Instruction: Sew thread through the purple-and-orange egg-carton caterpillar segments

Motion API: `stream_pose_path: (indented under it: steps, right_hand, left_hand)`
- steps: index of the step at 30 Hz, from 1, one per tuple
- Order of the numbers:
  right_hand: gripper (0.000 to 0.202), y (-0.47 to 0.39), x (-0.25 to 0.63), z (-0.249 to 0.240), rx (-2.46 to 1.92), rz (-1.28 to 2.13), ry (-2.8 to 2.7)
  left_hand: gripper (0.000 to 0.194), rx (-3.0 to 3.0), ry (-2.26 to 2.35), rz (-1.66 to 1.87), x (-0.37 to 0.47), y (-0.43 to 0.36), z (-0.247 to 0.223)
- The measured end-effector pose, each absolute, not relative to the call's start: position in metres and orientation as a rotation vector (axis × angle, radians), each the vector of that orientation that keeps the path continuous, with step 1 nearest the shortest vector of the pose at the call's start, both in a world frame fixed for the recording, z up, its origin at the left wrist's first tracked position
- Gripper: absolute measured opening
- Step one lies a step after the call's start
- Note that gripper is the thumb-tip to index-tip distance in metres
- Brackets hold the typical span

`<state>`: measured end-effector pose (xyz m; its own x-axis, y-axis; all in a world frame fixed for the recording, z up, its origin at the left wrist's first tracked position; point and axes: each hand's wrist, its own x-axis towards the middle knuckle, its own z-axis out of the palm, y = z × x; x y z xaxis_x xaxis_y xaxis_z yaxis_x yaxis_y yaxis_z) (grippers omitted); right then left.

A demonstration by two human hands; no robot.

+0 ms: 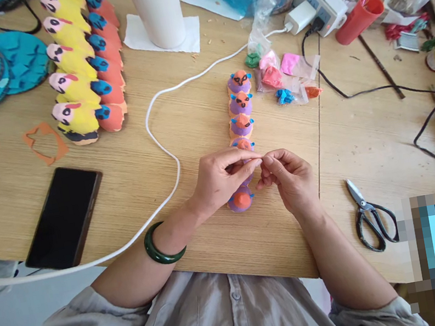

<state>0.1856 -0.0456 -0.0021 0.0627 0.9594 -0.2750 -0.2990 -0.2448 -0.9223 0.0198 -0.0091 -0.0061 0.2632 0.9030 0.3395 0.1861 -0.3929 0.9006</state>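
My left hand (223, 176) and my right hand (291, 175) meet fingertip to fingertip, each closed in a pinch. Whatever is between the fingertips is too small to make out. Beneath them lies a strip of bumpy cups (241, 104) covered in purple clay, with orange clay faces and small blue ears. Dark marks show on the faces at the far end. My left hand hides part of the strip's near half. The nearest cup (242, 200), just below my fingers, has a plain orange lump and blue ears.
Small bags of coloured clay (272, 77) lie beyond the strip. Scissors (367, 216) rest at right. A phone (63, 216) and white cable (167, 160) lie left. Finished-looking yellow (72, 54) and red-blue strips (107, 64), a paper roll (159, 11) and power strip (319, 1) stand farther back.
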Motion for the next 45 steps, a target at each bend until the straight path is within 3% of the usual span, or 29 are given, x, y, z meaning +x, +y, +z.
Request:
stream_pose_path:
  steps: [7, 14, 25, 33, 39, 45]
  right_hand:
    - [0.027, -0.0459, 0.1861, -0.0013, -1.233, 1.465, -0.788]
    - [0.027, -0.0459, 0.1863, -0.0035, -1.257, 1.421, -0.783]
    - [0.036, -0.0456, 0.1850, -0.0004, -1.273, 1.512, -0.811]
    - [0.033, -0.0450, 0.1859, -0.0023, -1.261, 1.456, -0.767]
    - [0.033, -0.0459, 0.1855, -0.0011, -1.262, 1.474, -0.799]
    - [0.021, -0.0472, 0.1857, 0.0013, -1.296, 1.228, -0.882]
  left_hand:
    - [0.007, 1.799, 1.001, 1.186, 0.0197, -0.0094, -0.0036]
    - [0.021, 1.689, 1.049, 1.135, 0.0195, -0.0090, -0.0034]
    - [0.013, 1.820, 0.981, 1.176, 0.0193, -0.0088, -0.0056]
    - [0.019, 1.741, 0.998, 1.129, 0.0193, -0.0096, -0.0052]
    - [0.011, 1.811, 0.963, 1.185, 0.0193, -0.0096, -0.0075]
    - [0.012, 1.820, 1.035, 1.203, 0.0192, -0.0085, -0.0053]
